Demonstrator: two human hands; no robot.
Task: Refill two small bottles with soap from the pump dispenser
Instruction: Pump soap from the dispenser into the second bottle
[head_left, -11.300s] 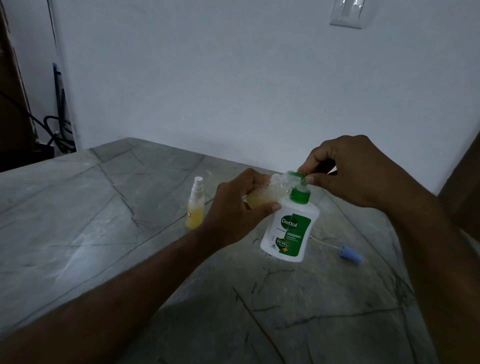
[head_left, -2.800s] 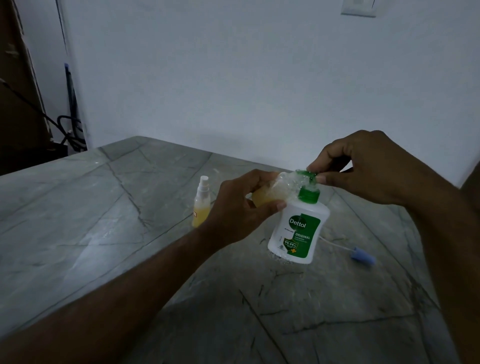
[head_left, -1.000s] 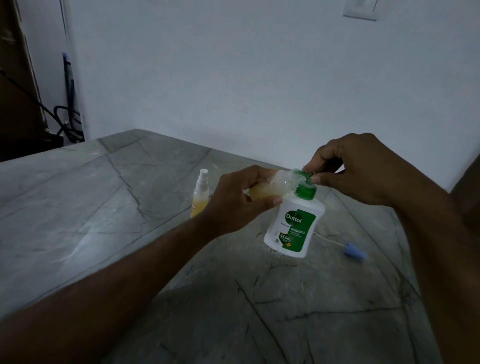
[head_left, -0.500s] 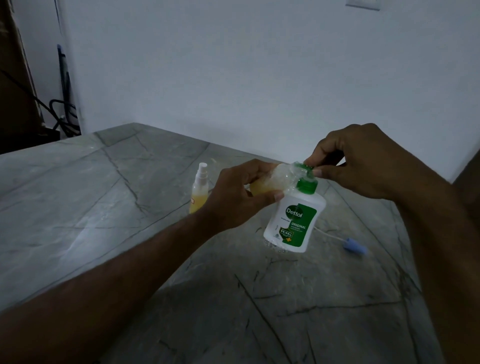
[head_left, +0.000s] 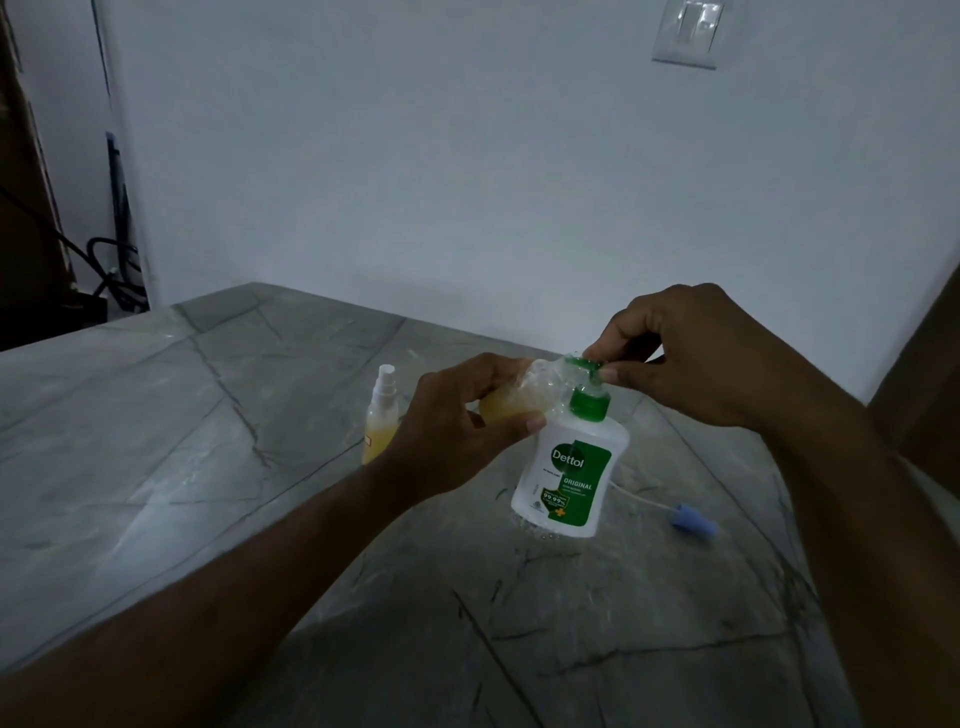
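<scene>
We find the left hand (head_left: 457, 431) gripping a small bottle (head_left: 519, 397) tilted against the nozzle of the pump dispenser (head_left: 569, 467), which stands on the table (head_left: 156, 441). The right hand (head_left: 691, 358) curls over and pinches the green pump head (head_left: 587, 366). A second bottle (head_left: 382, 415) stands upright behind the left hand.

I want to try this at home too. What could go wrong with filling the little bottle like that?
1. The left hand holds the small clear bottle tilted against the green pump head. If its mouth slips off the nozzle, soap could spill on the stone table.
2. The Dettol dispenser looks tilted while the right hand pinches the pump, so it might tip.
3. The spray cap with tube lies near the right arm and could be knocked.
</scene>
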